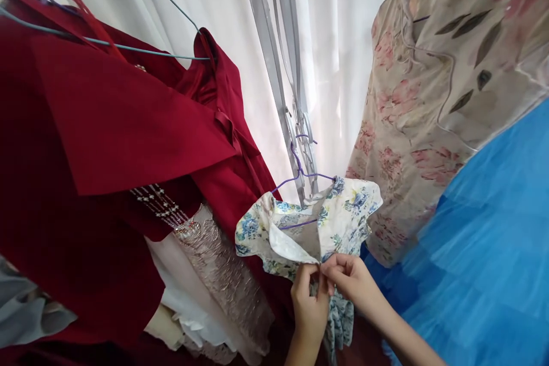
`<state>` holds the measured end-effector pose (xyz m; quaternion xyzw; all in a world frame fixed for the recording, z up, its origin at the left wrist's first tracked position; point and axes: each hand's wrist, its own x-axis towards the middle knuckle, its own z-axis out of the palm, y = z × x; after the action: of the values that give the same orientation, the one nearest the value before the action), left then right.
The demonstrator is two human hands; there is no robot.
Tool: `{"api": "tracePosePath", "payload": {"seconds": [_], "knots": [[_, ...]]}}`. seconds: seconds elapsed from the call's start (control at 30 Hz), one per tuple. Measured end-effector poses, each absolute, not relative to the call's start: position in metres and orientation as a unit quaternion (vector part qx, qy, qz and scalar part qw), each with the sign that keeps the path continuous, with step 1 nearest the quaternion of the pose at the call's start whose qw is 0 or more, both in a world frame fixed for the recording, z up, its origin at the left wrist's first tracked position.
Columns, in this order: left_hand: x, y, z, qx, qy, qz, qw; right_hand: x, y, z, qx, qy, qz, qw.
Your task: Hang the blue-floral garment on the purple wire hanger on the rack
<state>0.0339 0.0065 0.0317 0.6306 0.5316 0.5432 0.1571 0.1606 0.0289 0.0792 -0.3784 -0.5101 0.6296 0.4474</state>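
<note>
Your small floral dress [343, 211] hangs on a purple hanger [300, 168] from the metal rack [274, 86], between the red garment [107, 143] and the beige flowered dress [429, 97]. Its long axis runs top to bottom, collar up toward the hook, skirt falling down behind your wrists. Your left hand [307, 303] and right hand [349, 277] meet just below the collar, at the front opening. The fingers [332, 266] of both hands are pinched closed on the cloth edges there, touching each other, with the turned-back white lining flap just above them.
</note>
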Motion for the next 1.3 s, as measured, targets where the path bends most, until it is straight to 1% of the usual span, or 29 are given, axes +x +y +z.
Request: {"api": "tracePosePath", "payload": {"seconds": [0.13, 0.27, 0.4, 0.63, 0.8, 1.0, 1.1, 1.3], "knots": [[0.040, -0.001, 0.030, 0.606, 0.549, 0.560, 0.134, 0.164, 0.024, 0.068, -0.398, -0.475, 0.646, 0.445], [0.044, -0.005, 0.032, 0.609, 0.553, 0.558, 0.109, 0.168, 0.019, 0.055, -0.390, -0.452, 0.657, 0.461], [0.049, -0.012, 0.029, 0.619, 0.547, 0.555, 0.099, 0.177, 0.014, 0.048, -0.381, -0.456, 0.656, 0.465], [0.056, -0.026, 0.022, 0.620, 0.550, 0.553, 0.083, 0.188, 0.002, 0.054, -0.364, -0.481, 0.664, 0.442], [0.058, -0.019, 0.018, 0.633, 0.536, 0.551, 0.095, 0.187, 0.002, 0.061, -0.367, -0.453, 0.689, 0.430], [0.048, -0.012, 0.011, 0.666, 0.514, 0.529, 0.109, 0.167, 0.021, 0.089, -0.374, -0.379, 0.687, 0.494], [0.043, -0.009, 0.003, 0.684, 0.514, 0.507, 0.107, 0.158, 0.038, 0.111, -0.373, -0.380, 0.664, 0.525], [0.031, -0.008, -0.006, 0.720, 0.507, 0.468, 0.077, 0.147, 0.072, 0.148, -0.318, -0.409, 0.620, 0.589]]}}
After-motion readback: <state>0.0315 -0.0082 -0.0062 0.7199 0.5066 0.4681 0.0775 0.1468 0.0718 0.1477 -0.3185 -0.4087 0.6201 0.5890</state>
